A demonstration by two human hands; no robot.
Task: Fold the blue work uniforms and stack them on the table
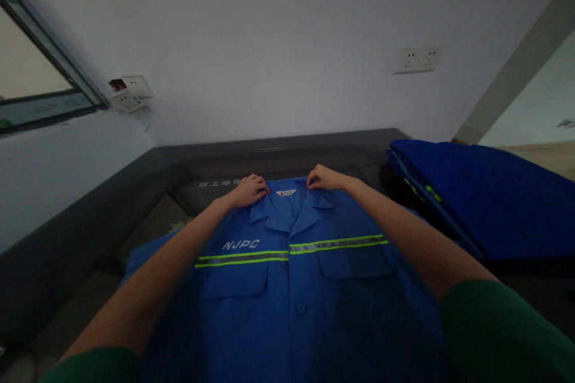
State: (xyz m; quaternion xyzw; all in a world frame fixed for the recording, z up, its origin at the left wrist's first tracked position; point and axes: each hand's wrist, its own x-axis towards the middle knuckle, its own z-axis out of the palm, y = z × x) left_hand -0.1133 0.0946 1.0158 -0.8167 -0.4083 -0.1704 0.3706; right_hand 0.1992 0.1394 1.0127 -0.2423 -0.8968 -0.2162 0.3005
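A blue work jacket (pixel 287 275) lies front up and spread out before me, its collar at the far end. Yellow-green and grey reflective stripes cross the chest, and white letters "NJPC" sit above the stripe on the left. My left hand (pixel 251 190) is closed on the left side of the jacket's collar. On the other side, my right hand (pixel 324 178) pinches the collar's right part between thumb and fingers. A small white label (pixel 286 192) shows inside the neck, between the two hands. The jacket's lower part is in shadow.
Dark blue folded cloth (pixel 494 191) with yellow-green strips is piled at the right. The jacket lies on a dark surface with a raised dark rim (pixel 278 142) against the wall. Wall sockets (pixel 417 60) are above, and a window (pixel 36 66) is at upper left.
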